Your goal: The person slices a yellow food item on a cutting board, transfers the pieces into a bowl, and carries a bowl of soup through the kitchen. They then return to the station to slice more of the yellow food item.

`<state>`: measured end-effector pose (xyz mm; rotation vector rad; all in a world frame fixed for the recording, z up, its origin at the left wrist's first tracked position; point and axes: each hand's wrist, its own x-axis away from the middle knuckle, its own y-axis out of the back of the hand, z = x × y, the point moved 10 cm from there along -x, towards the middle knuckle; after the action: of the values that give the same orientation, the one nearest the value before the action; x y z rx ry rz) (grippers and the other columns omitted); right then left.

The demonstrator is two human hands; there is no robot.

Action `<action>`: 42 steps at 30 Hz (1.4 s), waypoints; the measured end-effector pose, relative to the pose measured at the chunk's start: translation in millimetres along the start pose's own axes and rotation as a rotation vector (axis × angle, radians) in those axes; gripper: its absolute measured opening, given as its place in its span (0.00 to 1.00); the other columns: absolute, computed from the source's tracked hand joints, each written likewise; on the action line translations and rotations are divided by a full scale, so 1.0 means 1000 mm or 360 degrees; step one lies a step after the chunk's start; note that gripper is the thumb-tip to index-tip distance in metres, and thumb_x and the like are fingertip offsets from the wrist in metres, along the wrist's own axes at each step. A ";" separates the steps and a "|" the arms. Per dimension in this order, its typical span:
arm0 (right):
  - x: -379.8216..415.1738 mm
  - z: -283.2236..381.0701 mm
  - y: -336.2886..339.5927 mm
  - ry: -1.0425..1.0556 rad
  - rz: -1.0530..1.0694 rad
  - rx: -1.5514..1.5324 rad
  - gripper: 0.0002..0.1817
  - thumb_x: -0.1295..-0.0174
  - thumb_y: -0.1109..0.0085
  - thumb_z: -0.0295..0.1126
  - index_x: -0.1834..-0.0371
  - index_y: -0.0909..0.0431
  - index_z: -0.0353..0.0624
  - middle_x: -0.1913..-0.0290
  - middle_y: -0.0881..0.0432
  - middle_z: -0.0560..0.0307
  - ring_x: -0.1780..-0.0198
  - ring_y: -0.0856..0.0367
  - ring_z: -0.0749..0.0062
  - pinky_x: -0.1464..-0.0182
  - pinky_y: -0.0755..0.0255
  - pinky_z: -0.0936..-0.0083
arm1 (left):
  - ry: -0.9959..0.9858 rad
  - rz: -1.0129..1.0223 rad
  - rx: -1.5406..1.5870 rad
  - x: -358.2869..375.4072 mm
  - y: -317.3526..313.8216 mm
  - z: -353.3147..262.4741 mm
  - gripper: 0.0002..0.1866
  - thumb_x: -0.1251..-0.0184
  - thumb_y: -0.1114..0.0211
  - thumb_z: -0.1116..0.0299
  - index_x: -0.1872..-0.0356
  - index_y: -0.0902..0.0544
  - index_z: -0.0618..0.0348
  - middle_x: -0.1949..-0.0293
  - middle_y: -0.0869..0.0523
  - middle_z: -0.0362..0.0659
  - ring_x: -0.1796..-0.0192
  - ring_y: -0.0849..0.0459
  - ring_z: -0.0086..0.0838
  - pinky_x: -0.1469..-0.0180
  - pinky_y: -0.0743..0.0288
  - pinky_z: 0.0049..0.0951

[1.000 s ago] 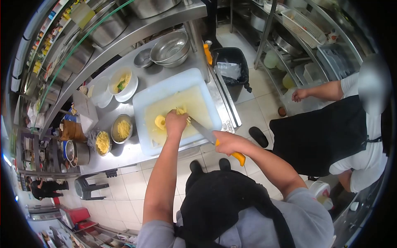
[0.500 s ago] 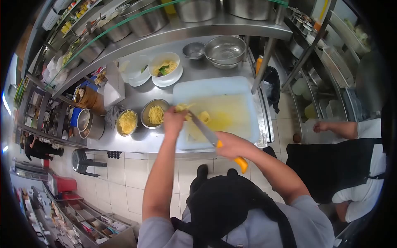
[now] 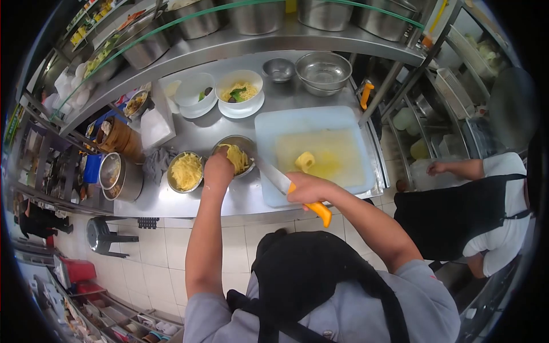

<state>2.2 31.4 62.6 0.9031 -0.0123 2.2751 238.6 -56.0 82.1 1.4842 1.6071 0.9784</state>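
My left hand [image 3: 219, 170] reaches over the rim of a steel bowl [image 3: 250, 141], its fingers closed at a bunch of thin yellow strips [image 3: 238, 160]; the fingertips are partly hidden. In my right hand [image 3: 311, 188] is a kitchen knife [image 3: 273, 175] with an orange handle, its blade slanting over the left edge of the cutting board [image 3: 354, 123]. A pale yellow chunk [image 3: 305, 162] lies on the board's wet, yellow-stained middle. Just left of my left hand stands a second steel bowl heaped with yellow strips [image 3: 186, 171].
White bowls, one holding noodles and green leaves [image 3: 239, 92], stand behind on saucers. Empty steel bowls [image 3: 323, 71] are at the back right, under an overhead shelf [image 3: 240, 48]. A steel pot [image 3: 123, 177] sits at left. A co-worker in a black apron [image 3: 452, 223] stands at right.
My left hand has carried yellow strips from the board leftward to the steel bowl. The knife in my right hand has come down toward the board's left edge, and the view has shifted.
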 end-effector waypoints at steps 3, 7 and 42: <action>-0.004 0.006 -0.006 0.0027 -0.0041 -0.0125 0.28 0.38 0.41 0.27 0.33 0.33 0.33 0.56 0.22 0.49 0.75 0.19 0.67 0.71 0.21 0.68 | -0.0269 -0.0329 0.0020 0.000 0.012 -0.003 0.16 0.33 0.41 0.76 0.47 0.13 0.64 0.48 0.11 0.59 0.43 0.14 0.53 0.42 0.19 0.50; -0.008 0.013 -0.012 0.0080 -0.0060 -0.0284 0.22 0.40 0.43 0.26 0.41 0.30 0.34 0.60 0.24 0.52 0.77 0.21 0.70 0.74 0.23 0.69 | -0.0564 -0.0562 0.0137 -0.001 0.030 -0.016 0.13 0.32 0.40 0.76 0.50 0.12 0.64 0.47 0.11 0.54 0.42 0.15 0.51 0.40 0.20 0.47; 0.150 -0.150 0.032 -0.0235 -0.0922 0.0165 0.26 0.39 0.47 0.26 0.35 0.32 0.31 0.53 0.16 0.27 0.48 0.17 0.32 0.45 0.23 0.48 | -0.0798 0.0553 0.0204 0.053 -0.112 -0.173 0.27 0.37 0.29 0.73 0.35 0.21 0.63 0.45 0.14 0.57 0.39 0.17 0.51 0.37 0.22 0.42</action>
<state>-186.5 132.0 47.2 0.9762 0.2695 1.6819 30.9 -17.5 58.4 1.9552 1.0884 0.6141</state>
